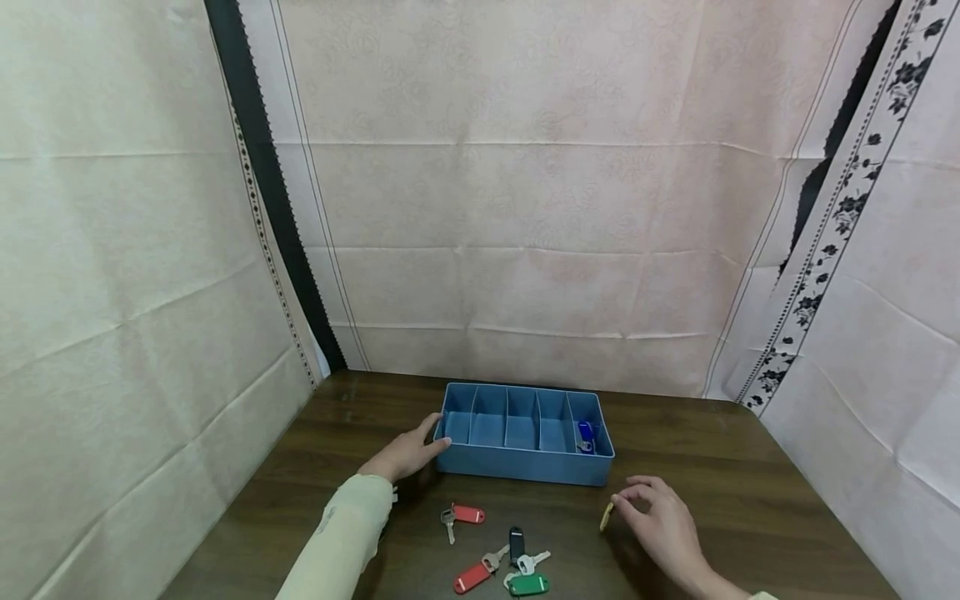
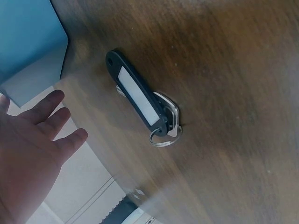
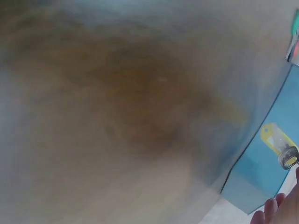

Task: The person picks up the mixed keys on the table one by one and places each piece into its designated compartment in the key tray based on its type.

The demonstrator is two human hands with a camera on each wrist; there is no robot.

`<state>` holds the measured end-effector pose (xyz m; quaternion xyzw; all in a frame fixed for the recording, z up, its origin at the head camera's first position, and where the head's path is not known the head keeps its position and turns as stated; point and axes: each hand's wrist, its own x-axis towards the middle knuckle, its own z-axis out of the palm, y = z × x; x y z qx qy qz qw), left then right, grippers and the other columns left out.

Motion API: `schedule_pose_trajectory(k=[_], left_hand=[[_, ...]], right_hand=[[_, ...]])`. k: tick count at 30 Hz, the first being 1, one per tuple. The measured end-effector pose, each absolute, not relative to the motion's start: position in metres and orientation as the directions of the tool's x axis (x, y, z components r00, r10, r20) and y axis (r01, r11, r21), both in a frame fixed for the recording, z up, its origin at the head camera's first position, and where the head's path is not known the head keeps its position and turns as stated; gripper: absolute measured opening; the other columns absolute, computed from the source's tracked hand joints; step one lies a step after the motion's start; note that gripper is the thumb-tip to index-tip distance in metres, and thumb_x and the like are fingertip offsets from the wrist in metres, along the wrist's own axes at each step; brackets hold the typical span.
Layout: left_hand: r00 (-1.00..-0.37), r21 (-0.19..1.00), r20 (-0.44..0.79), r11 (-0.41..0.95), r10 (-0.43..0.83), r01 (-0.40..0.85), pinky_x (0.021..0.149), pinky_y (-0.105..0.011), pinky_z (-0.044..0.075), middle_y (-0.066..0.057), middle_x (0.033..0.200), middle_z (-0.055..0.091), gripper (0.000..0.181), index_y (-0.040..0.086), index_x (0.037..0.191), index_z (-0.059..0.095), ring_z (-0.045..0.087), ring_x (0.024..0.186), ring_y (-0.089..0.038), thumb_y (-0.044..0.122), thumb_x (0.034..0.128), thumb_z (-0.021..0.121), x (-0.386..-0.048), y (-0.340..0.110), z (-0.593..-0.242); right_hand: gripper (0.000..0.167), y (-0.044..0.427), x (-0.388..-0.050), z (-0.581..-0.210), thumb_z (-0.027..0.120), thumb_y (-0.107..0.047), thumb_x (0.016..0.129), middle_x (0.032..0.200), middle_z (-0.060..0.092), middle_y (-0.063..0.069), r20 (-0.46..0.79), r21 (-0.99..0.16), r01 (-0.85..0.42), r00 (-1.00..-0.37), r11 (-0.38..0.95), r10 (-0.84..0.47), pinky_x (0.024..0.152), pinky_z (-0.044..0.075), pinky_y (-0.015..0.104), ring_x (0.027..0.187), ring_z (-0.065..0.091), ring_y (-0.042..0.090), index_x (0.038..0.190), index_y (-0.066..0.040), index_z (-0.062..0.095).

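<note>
A blue divided box stands on the table, with a key on a blue tag in its rightmost compartment. My left hand touches the box's left end, thumb at the front corner, fingers fairly straight. Its wrist view shows a key on a black tag lying beside that hand. In front of the box's right corner, my right hand pinches a key with a yellow tag, held above the table. In the right wrist view the yellow tag shows with its ring; most of the hand is cut off.
Nearer than the box lie keys with a red tag, another red tag, a black tag and a green tag. The wooden table is bounded by cloth walls at the back and sides.
</note>
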<state>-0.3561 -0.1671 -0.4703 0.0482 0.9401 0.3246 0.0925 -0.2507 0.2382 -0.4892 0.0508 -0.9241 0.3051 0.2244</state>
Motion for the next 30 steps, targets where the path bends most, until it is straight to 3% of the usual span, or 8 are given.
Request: schedule_pose_trajectory(k=[8,17,30], left_hand=[[-0.979,0.624,-0.143,0.781,0.145,0.025,0.102,-0.069,0.032,-0.020,0.152,0.040,0.077,0.025,0.158,0.023,0.038,0.136,-0.046,0.065,0.0958,0.047,-0.356,-0.167,-0.471],[-0.979,0.618,-0.142,0.785,0.148,0.029,0.102,-0.068,0.034,-0.020,0.151,0.041,0.077,0.026,0.157,0.024,0.040,0.135,-0.046,0.065,0.0957,0.047,-0.356,-0.167,-0.470],[-0.980,0.603,-0.135,0.797,0.148,0.037,0.103,-0.065,0.034,-0.020,0.150,0.042,0.077,0.024,0.158,0.024,0.042,0.134,-0.044,0.065,0.0960,0.046,-0.357,-0.167,-0.470]], right_hand=[[0.010,0.225,-0.264,-0.473,0.078,-0.024,0.087,0.111,0.069,0.006,0.488,-0.575,-0.250,-0.869,0.779,0.082,0.079,0.049,0.047,0.101,0.065,0.029,0.079,-0.019,0.074],[0.016,0.209,-0.283,-0.456,0.074,-0.024,0.090,0.116,0.067,0.011,0.455,-0.667,-0.232,-0.879,0.708,0.142,0.089,0.047,0.051,0.107,0.063,0.033,0.089,-0.008,0.077],[0.022,0.188,-0.323,-0.437,0.071,-0.027,0.092,0.115,0.066,0.010,0.437,-0.764,-0.213,-0.865,0.608,0.246,0.090,0.047,0.046,0.107,0.060,0.027,0.095,-0.006,0.077]])
